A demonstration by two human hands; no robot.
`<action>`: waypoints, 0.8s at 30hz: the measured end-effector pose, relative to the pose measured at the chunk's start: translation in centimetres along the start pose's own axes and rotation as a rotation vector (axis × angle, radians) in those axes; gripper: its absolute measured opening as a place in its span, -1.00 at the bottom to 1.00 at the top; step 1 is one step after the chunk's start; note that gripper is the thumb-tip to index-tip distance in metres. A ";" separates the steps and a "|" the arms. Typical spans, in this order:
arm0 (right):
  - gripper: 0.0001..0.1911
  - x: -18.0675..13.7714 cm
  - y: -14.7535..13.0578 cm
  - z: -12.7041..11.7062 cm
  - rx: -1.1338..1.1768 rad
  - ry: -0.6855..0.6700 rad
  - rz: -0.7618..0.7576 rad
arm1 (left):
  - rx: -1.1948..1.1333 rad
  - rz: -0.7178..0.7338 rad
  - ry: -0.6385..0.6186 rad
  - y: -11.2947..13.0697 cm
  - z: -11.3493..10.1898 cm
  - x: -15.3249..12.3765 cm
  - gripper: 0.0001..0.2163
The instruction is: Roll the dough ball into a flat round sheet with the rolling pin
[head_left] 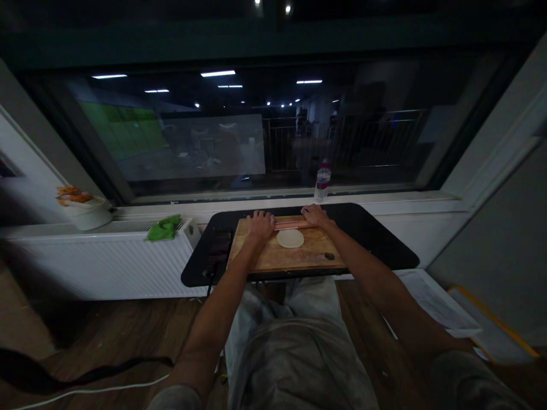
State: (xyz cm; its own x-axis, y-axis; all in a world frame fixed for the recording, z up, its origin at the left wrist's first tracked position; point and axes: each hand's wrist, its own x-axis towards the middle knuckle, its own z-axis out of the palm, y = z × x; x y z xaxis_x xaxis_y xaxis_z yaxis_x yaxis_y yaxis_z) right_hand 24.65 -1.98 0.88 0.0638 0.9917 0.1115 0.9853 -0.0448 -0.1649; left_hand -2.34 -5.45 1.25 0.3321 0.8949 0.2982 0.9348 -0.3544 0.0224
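Note:
A wooden rolling pin point(291, 225) lies across the far part of a wooden board point(260, 261). My left hand point(261, 223) is closed over its left end, and my right hand point(315, 215) grips the right end. Just on the near side of the pin, a flat round of pale dough point(290, 238) rests on the board. A small dark-bowled utensil that looks like a spoon point(329, 257) lies at the board's near right. The fingers partly cover the pin's ends.
The board sits on a black table point(376, 245) below a window. On the sill behind stands a water bottle point(322, 182). A dark object point(220, 245) lies left of the board. A green cloth point(164, 228) and white pot point(89, 214) rest on the radiator point(106, 267).

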 end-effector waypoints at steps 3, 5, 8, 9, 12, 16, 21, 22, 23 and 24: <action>-0.49 0.2 0.0 0.1 0.015 -0.001 0.017 | -0.003 -0.012 -0.024 -0.3 0.2 0.6 -0.58; -0.50 0.4 0.0 0.2 0.023 -0.003 0.029 | -0.003 -0.018 -0.042 -0.5 0.5 1.0 -0.57; -0.48 0.4 0.0 0.2 0.031 -0.005 0.047 | -0.008 -0.027 -0.068 -0.7 0.7 1.5 -0.55; -0.48 0.4 -0.1 0.2 0.033 -0.005 0.050 | -0.013 -0.029 -0.077 -0.7 0.7 1.5 -0.55; -0.47 0.3 -0.1 0.3 0.033 -0.002 0.049 | -0.021 -0.039 -0.083 -0.7 0.6 1.4 -0.54; -0.46 0.1 -0.1 0.2 0.025 -0.001 0.023 | -0.012 -0.028 -0.053 -0.5 0.3 0.5 -0.56; -0.47 -0.2 -0.2 0.0 0.004 0.000 -0.048 | 0.011 0.031 -0.036 -0.3 0.1 -0.8 -0.60; -0.47 -0.4 -0.2 -0.1 -0.001 0.001 -0.060 | 0.013 0.041 -0.032 -0.3 0.0 -1.0 -0.60; -0.47 -0.6 -0.3 -0.1 -0.007 0.001 -0.067 | 0.010 0.042 -0.029 -0.3 0.0 -1.1 -0.60; -0.47 -0.8 -0.3 -0.2 -0.014 0.000 -0.071 | 0.004 0.041 -0.028 -0.3 0.1 -1.2 -0.60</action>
State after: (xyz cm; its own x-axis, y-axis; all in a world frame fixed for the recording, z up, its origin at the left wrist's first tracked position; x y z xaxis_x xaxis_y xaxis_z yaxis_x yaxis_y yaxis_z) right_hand 24.32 -2.80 1.01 -0.0067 0.9924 0.1226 0.9894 0.0244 -0.1429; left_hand -3.02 -6.44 0.81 0.3737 0.8868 0.2720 0.9208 -0.3900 0.0066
